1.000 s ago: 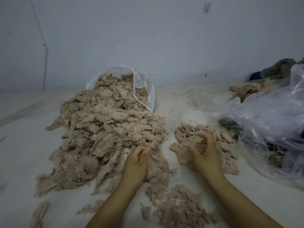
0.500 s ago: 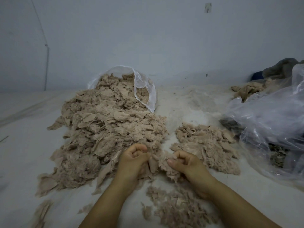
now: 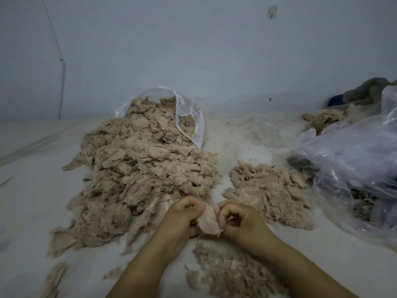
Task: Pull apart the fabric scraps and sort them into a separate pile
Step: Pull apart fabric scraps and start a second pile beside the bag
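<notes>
Beige fabric scrap [image 3: 207, 219] is pinched between both hands' curled fingers, left hand [image 3: 182, 218] and right hand [image 3: 240, 222]; big pile [image 3: 137, 175] beyond-left.

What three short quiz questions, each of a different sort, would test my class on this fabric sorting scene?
1. True or false: both hands grip one fabric scrap.
2. The big pile spills from: A a box, B a clear bag, C a basket.
3. Fill in: the small pile lies on the person's ____ side.

Key: 1 true: left hand and right hand pinch it. 2 B. 3 right.
</notes>
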The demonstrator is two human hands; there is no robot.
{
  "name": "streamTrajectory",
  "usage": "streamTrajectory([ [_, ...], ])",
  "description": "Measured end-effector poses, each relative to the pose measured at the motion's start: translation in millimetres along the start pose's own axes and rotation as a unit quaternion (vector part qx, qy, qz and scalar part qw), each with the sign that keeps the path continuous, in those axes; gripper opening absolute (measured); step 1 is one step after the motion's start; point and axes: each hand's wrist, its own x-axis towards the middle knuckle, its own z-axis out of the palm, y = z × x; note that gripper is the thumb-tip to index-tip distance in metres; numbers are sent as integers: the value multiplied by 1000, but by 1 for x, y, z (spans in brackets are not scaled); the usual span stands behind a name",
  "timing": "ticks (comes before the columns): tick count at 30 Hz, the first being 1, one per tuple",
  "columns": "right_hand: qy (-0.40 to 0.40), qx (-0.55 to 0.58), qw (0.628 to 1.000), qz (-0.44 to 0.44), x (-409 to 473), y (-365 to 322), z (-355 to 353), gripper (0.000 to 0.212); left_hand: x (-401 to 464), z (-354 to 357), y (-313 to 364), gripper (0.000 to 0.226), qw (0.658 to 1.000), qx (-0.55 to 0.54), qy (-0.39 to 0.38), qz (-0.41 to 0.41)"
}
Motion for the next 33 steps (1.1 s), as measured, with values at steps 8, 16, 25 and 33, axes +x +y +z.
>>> streamTrajectory([
  [8, 15, 229, 962, 148, 2, -3, 1, 19, -4, 3, -3, 29, 999, 6, -41, 34],
  [16, 7, 191, 971, 145, 1, -7, 2, 25, -5, 3, -3, 41, 997, 43, -65, 15],
  [25, -36, 220, 963, 148, 1, -6, 1, 33, -4, 2, -8, 33, 994, 86, -69, 19],
  [33, -30, 259, 941, 217, 4, -8, -2, 8, -5, 5, -7, 17, 986, 151, -25, 71],
])
